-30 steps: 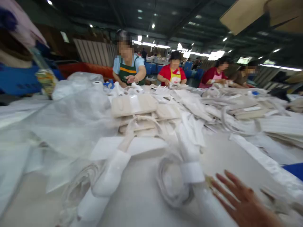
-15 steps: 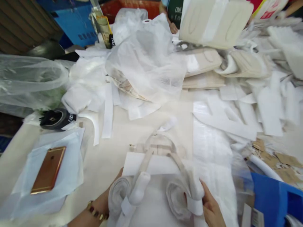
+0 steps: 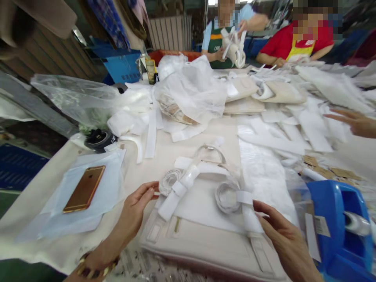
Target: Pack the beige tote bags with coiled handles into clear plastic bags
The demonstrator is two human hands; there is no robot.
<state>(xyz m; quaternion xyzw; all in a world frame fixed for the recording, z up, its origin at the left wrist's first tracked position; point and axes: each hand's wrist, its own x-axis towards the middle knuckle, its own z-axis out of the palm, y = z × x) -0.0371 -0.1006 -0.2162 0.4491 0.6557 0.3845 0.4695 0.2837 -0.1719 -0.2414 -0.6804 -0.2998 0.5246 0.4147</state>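
A cream bag [image 3: 217,243] lies in front of me at the table edge, its straps bundled in white wrapping. At its left side is a rolled strap [image 3: 169,182] with a white band, and my left hand [image 3: 141,201] has its fingers closed at that roll's outer edge. Another rolled strap [image 3: 226,197] sits on the right part of the bag. My right hand [image 3: 282,231] grips the bag's right side by the wrapped strap, fingertips partly hidden behind it. A white sheet [image 3: 205,199] lies over the bag's upper part, below a looped handle [image 3: 210,149].
A phone [image 3: 85,188] rests on pale sheets at left, near a black tape roll [image 3: 100,139]. Clear plastic [image 3: 190,90] and folded cream bags [image 3: 241,88] lie behind. A blue tape dispenser [image 3: 337,227] stands right. Two people work opposite; another hand [image 3: 355,121] reaches in from the right.
My view has tilted up, showing the people opposite. The bag now shows its cream lower part at the table edge. Both hands remain at its sides, and a hand has appeared at right.
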